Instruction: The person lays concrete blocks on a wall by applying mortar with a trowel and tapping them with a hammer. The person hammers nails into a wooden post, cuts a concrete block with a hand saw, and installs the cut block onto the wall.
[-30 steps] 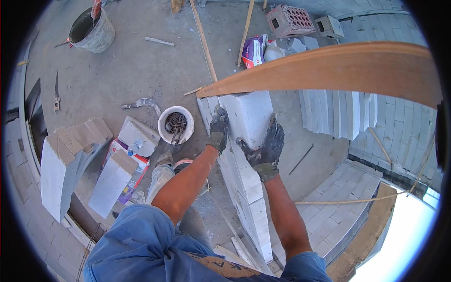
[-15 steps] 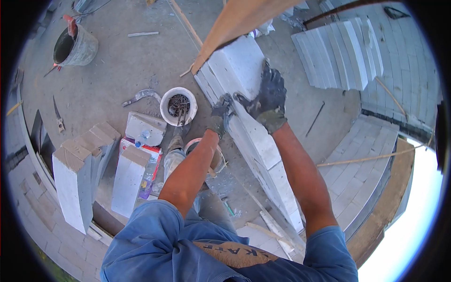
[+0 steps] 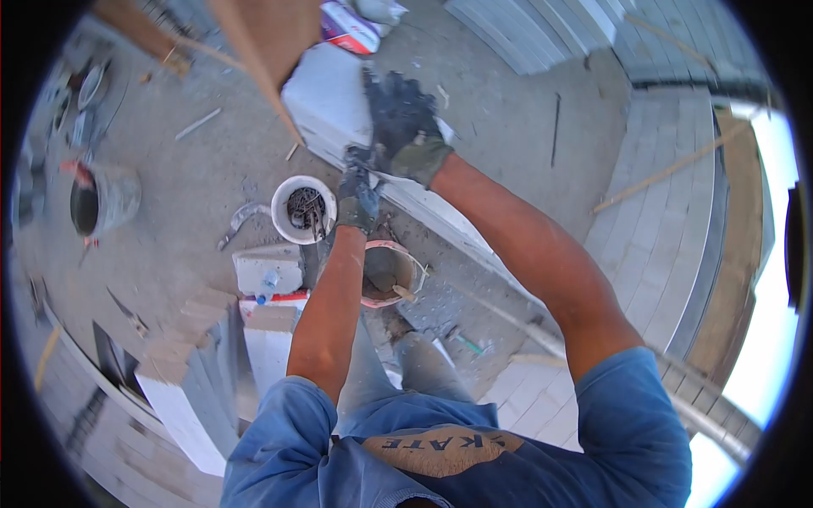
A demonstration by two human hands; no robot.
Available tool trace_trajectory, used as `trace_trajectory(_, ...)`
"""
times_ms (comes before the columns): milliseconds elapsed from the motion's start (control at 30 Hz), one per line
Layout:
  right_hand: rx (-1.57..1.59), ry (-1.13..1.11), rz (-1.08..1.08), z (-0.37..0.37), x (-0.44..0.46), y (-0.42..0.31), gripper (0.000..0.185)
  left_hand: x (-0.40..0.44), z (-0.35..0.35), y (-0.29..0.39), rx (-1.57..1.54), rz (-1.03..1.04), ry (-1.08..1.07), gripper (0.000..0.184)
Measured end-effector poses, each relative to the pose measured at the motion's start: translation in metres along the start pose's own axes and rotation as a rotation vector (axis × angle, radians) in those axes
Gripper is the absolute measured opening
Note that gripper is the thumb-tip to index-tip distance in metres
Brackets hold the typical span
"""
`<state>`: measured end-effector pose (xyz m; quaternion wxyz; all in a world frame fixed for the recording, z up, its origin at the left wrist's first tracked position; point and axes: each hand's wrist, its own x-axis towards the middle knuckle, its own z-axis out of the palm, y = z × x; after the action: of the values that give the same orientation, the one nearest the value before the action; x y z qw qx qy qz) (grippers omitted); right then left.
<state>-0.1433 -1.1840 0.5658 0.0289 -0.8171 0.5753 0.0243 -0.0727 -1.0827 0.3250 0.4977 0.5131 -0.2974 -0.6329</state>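
Note:
A pale white block (image 3: 326, 93) tops a low row of the same blocks (image 3: 445, 222), beside an upright wooden board (image 3: 258, 51). My right hand (image 3: 405, 127), in a dark mortar-smeared glove, lies against the block's right side with fingers stretched and apart. My left hand (image 3: 359, 190), gloved too, is closed at the block's near edge; whatever its fingers hold is hidden. Just left of it stands a white bucket (image 3: 279, 207) with dark metal pieces inside. Below my left hand is a pink-rimmed bucket (image 3: 417, 269) holding grey mortar.
A larger bucket (image 3: 118, 201) stands at the left. White blocks (image 3: 182, 398) are stacked at the lower left, and several slabs (image 3: 529, 34) lean at the top right. A curved tool (image 3: 241, 222), a hand saw (image 3: 127, 311) and a thin rod (image 3: 556, 127) lie on the concrete floor.
The view has shifted, so the block and row now appear further left and higher. Both hands stay at the block. More of the mortar bucket shows beside my left arm.

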Motion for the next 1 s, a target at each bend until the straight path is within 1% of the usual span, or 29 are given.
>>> trace_trajectory(33,0.033,-0.031,-0.018,-0.001,-0.001,0.002,0.110,0.000,0.000,0.001,-0.378,-0.167,-0.009,0.049)
trace_trajectory(67,0.059,0.001,-0.024,0.000,-0.005,0.003,0.110,0.000,0.001,0.002,-0.754,-0.338,0.047,0.042)
trace_trajectory(100,0.086,0.034,-0.021,-0.001,-0.009,0.003,0.111,0.002,-0.003,0.000,-0.716,-0.313,-0.017,0.035)
trace_trajectory(167,0.157,-0.022,-0.017,-0.013,-0.011,0.006,0.106,0.010,-0.024,-0.029,-0.504,-0.275,-0.203,0.032)
trace_trajectory(233,0.325,-0.002,-0.102,-0.015,-0.016,0.016,0.102,-0.004,-0.044,-0.019,-0.401,-0.434,-0.139,0.036)
trace_trajectory(300,0.419,0.393,-0.031,-0.014,-0.052,0.002,0.097,-0.024,-0.075,-0.013,-0.230,-0.567,-0.101,0.040)
trace_trajectory(367,0.590,0.738,0.214,-0.014,-0.121,-0.033,0.092,-0.056,-0.122,-0.006,-0.035,-0.708,-0.072,0.045)
trace_trajectory(433,0.780,0.805,0.416,0.021,-0.201,-0.064,0.083,-0.090,-0.161,0.002,0.165,-0.861,-0.069,0.049)
trace_trajectory(467,0.876,0.733,0.587,0.046,-0.247,-0.080,0.078,-0.113,-0.173,0.002,0.270,-0.938,-0.080,0.051)
trace_trajectory(500,0.915,0.582,0.703,0.088,-0.295,-0.092,0.066,-0.138,-0.183,0.003,0.362,-1.016,-0.102,0.054)
trace_trajectory(533,0.962,0.562,0.897,0.121,-0.348,-0.102,0.054,-0.160,-0.193,0.006,0.434,-1.061,-0.150,0.056)
trace_trajectory(567,0.933,0.607,1.024,0.183,-0.405,-0.126,0.039,-0.185,-0.194,0.019,0.483,-1.083,-0.214,0.059)
trace_trajectory(600,0.909,0.654,1.149,0.244,-0.463,-0.150,0.026,-0.181,-0.242,-0.005,0.532,-1.049,-0.419,0.058)
trace_trajectory(633,0.839,0.330,1.490,0.266,-0.524,-0.157,0.022,-0.179,-0.286,-0.028,0.569,-0.990,-0.614,0.058)
trace_trajectory(733,0.764,0.296,1.803,0.354,-0.696,-0.161,0.025,-0.208,-0.188,-0.002,0.636,-0.870,-0.683,0.060)
trace_trajectory(767,0.516,0.533,1.757,0.370,-0.737,-0.147,0.023,-0.220,-0.157,-0.006,0.648,-0.835,-0.671,0.060)
trace_trajectory(800,0.386,0.444,1.733,0.408,-0.783,-0.131,0.027,-0.232,-0.131,-0.013,0.919,-0.684,-0.915,0.065)
trace_trajectory(833,0.594,0.503,1.842,0.463,-0.831,-0.118,0.028,-0.245,-0.110,-0.021,1.206,-0.499,-1.098,0.069)
trace_trajectory(867,0.556,0.473,1.860,0.530,-0.884,-0.107,0.030,-0.260,-0.096,-0.046,1.499,-0.287,-1.203,0.074)
trace_trajectory(900,0.434,0.449,1.730,0.589,-0.934,-0.087,0.033,-0.270,-0.092,-0.058,1.855,-0.094,-1.214,0.078)
trace_trajectory(933,0.396,0.364,1.688,0.647,-0.969,-0.057,0.034,-0.274,-0.093,-0.067,2.255,0.038,-1.171,0.083)
trace_trajectory(967,0.346,0.224,1.634,0.690,-0.996,-0.029,0.035,-0.278,-0.090,-0.081,2.278,0.074,-1.034,0.088)
trace_trajectory(1000,0.264,0.032,1.547,0.743,-1.022,-0.004,0.037,-0.286,-0.089,-0.088,2.315,0.082,-0.931,0.094)
